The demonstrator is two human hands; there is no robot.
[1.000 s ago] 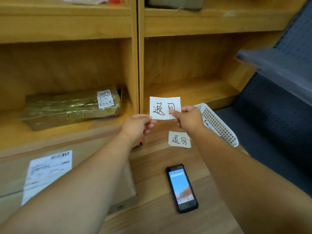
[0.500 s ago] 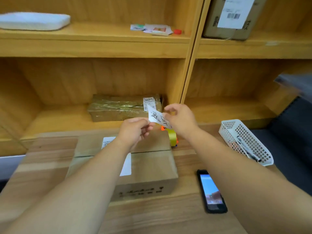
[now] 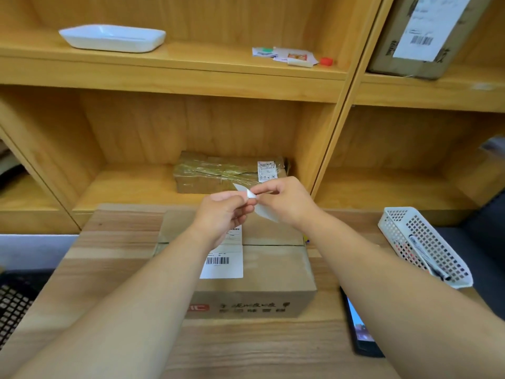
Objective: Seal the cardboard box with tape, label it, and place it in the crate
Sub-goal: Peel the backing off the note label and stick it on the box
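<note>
**White paper label pinched above the cardboard box**

White paper, thin and limp: the label (image 3: 263, 212) is hanging in the air between both hands, just above the far half of the cardboard box (image 3: 276, 266) and not touching it. I am seeing the left hand (image 3: 221, 214) pinching one corner, where a small flap is folding over. The right hand (image 3: 287, 199) is pinching the upper edge between thumb and forefinger. Both hands are grasping the slip and nothing else.

I am judging it to be a sticker parting from its backing. If so, it is weighing almost nothing, curling easily and likely clinging to skin once bared. I am reckoning it is best held by its outer edges only and stretched flat.

The box is sitting on the desk (image 3: 117, 242) with its flaps closed and a barcoded shipping sheet (image 3: 222, 262) lying across the top seam. It is looking stiff and light enough for a lift from two sides. A dark mesh (image 3: 13, 305) is showing at the left edge of the desk; I cannot tell whether it is the crate.
</note>
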